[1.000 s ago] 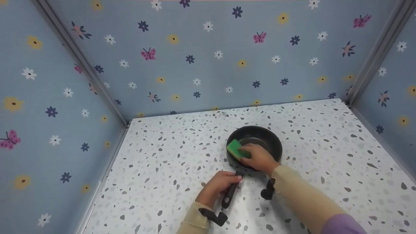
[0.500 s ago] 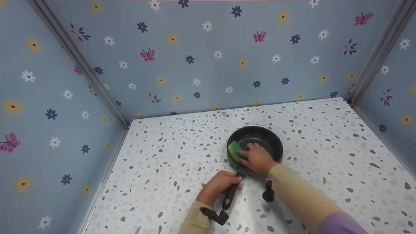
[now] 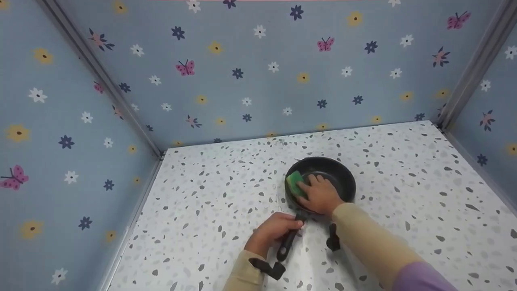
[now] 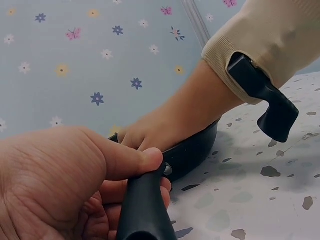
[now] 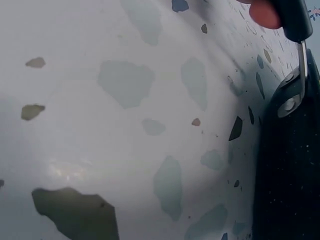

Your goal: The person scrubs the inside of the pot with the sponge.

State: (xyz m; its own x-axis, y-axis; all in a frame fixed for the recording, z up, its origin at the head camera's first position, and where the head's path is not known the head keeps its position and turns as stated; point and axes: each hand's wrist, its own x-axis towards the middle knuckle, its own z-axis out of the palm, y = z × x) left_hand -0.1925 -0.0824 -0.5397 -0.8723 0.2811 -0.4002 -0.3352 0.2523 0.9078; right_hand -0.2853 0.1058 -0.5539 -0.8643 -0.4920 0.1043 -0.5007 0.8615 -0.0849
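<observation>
A black frying pan (image 3: 344, 178) lies on the speckled white tabletop, its handle (image 3: 287, 242) pointing toward the person. My left hand (image 3: 272, 228) grips that handle near the pan, thumb on top and fingers underneath, as the left wrist view shows. Inside the pan, my right hand (image 3: 322, 197) holds a green sponge (image 3: 295, 184) with a yellowish edge against the left inner wall. Thumb and forefinger are at the sponge, while the other fingers reach over the pan's floor. The right wrist view catches only the pan's outer side (image 5: 285, 180) and part of the handle (image 5: 295, 20); the sponge is hidden there.
The speckled tabletop (image 3: 210, 186) spreads around the pan. Blue flowered panels (image 3: 250, 89) enclose it at the back, left and right, joined by grey metal corner posts (image 3: 109, 85). Black camera mounts (image 3: 267, 267) stick out from both sleeves.
My right hand has shifted slightly within the pan, and the sponge has turned more upright along the left wall. My left hand keeps its hold on the handle.
</observation>
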